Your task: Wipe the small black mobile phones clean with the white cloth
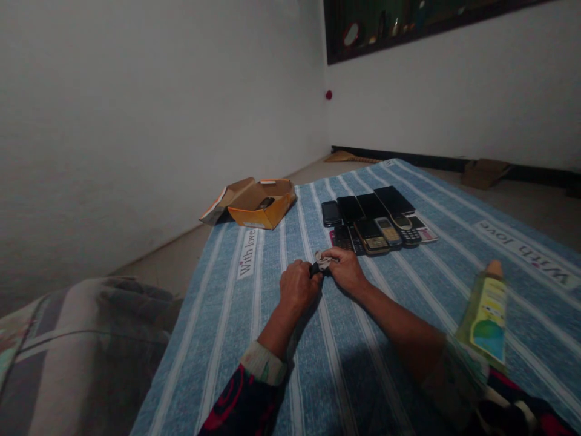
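Both my hands meet at the middle of a blue striped cloth [254, 315]. My left hand [297, 286] is closed around a small dark object, probably a phone, that is mostly hidden. My right hand [347, 269] pinches a small whitish rag [323, 261] against that object. Just beyond my hands lie several mobile phones [376, 221] in two rows, smartphones behind and keypad phones in front.
An open orange cardboard box [261, 209] with something dark inside sits at the cloth's far left edge. A yellow-green bottle [485, 318] stands at the right near my forearm. A grey cushion [77, 351] lies at the left. White walls meet in the corner behind.
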The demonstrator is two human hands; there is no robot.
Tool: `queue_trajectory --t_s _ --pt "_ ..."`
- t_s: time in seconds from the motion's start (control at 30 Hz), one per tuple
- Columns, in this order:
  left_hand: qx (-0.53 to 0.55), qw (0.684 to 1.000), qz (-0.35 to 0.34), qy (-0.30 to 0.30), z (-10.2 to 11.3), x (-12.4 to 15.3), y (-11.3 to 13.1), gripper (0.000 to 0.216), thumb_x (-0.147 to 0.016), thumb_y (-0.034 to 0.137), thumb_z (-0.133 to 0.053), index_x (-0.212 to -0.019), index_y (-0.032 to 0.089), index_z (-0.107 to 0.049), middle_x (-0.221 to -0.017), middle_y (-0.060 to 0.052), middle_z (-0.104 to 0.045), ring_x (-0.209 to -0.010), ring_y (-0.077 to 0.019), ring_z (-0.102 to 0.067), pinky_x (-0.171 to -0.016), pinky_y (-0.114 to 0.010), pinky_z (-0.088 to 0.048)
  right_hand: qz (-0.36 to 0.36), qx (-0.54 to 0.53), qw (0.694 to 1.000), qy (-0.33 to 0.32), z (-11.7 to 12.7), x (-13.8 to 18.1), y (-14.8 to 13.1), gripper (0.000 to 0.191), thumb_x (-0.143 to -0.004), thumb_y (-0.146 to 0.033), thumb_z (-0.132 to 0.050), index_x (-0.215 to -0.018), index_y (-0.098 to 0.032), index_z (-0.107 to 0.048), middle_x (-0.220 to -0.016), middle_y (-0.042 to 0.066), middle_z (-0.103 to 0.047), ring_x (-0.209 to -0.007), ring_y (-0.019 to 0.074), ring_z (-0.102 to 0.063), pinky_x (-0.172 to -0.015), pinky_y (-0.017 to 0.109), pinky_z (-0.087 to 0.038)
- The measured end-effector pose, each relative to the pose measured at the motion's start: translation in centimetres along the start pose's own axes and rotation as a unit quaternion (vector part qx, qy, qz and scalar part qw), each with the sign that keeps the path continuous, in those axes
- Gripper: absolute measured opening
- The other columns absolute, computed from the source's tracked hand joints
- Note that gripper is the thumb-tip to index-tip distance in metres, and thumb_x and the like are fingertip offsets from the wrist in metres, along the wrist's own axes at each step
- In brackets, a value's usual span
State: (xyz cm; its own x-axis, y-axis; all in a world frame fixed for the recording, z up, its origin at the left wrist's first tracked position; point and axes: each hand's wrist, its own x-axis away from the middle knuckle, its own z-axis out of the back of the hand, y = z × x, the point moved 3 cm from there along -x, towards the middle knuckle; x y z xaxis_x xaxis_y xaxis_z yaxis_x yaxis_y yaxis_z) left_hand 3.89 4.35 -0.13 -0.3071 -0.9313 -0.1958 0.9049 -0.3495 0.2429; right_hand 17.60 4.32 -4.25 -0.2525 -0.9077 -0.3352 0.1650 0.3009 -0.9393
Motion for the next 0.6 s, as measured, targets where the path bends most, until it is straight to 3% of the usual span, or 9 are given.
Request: queue_trajectory --t_s 0.23,0.4,0.6 --pt "0.032 0.999 0.001 0.014 -0.8 -0.1 0.0 0.006 -0.079 0.019 -0.063 -0.073 0.018 -0.064 -0.077 -0.006 -0.063 -0.077 -0.0229 -0.062 -0.067 -0.031 -0.041 0.043 -0.014 0.999 -0.016 -0.1 0.1 -0.5 0.022 -0.066 -0.016 -0.05 -0.07 -0.021 -0.071 -0.075 0.001 -0.07 -0.075 0.0183 -0.064 -0.073 0.031 -0.049" --pt "0.126 0.991 -0.015 0.045 -0.8 0.4 -0.6 0.008 -0.08 0.022 -0.06 -0.074 0.018 -0.062 -0.075 -0.004 -0.06 -0.074 -0.02 -0.059 -0.066 -0.03 -0.042 -0.004 -0.008 1.0 -0.017 0.0 -0.3 -0.2 0.022 -0.065 -0.018 -0.053 -0.072 -0.02 -0.074 -0.077 0.002 -0.072 -0.076 0.0198 -0.066 -0.074 0.033 -0.05" --pt "0.259 0.958 -0.037 0.115 -0.5 1.2 -1.2 0.01 -0.081 0.029 -0.059 -0.078 0.02 -0.06 -0.075 -0.001 -0.059 -0.073 -0.0173 -0.058 -0.066 -0.028 -0.045 -0.034 -0.006 0.999 -0.017 0.3 -0.5 -0.2 0.024 -0.065 -0.016 -0.055 -0.077 -0.02 -0.075 -0.078 0.002 -0.075 -0.077 0.0209 -0.069 -0.073 0.032 -0.052"
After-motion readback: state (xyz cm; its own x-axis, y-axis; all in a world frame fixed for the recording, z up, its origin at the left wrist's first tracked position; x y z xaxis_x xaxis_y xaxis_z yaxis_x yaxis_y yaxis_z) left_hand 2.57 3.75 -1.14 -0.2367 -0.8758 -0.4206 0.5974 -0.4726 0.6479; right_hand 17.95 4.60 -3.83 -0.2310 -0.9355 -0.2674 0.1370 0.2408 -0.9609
